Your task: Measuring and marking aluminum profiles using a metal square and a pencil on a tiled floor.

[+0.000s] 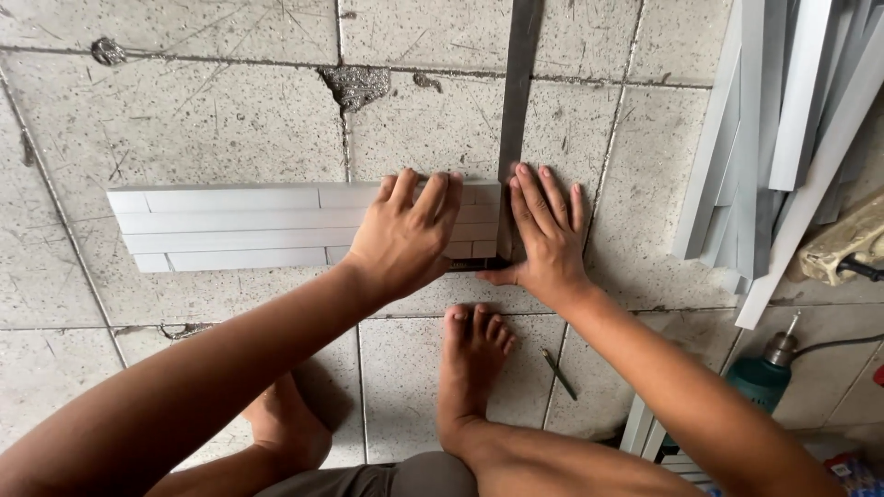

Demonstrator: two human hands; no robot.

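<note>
down on the rough tiled floor (212,120), four pale grey strips (230,225) lie side by side in a flat row, their long edges touching and their left ends stepped unevenly. the left hand (405,235) lies palm down across the right part of the row, fingers spread and flat on top, pressing rather than closing around anything. just beside it the right hand (545,230) rests flat as well, fingers stretched up and thumb pointing left under the near corner of the row; it grasps nothing, only holds down a dark metal ruler (517,83) that runs away from the person, standing against the strips' right ends. whether a short dark leg of that ruler runs under the near edge of the row is hard to tell, though a dark sliver shows between the two hands. a bare foot (471,359) sits just near of the hands, toes pointing toward the strips, and a second foot (285,423) is tucked under the left forearm. a pencil (558,373) lies on the tile beside the first foot. well to the right, a loose heap of long grey strips (783,138) leans across the floor, and near it sits a green power tool (764,373) with a cord.
</note>
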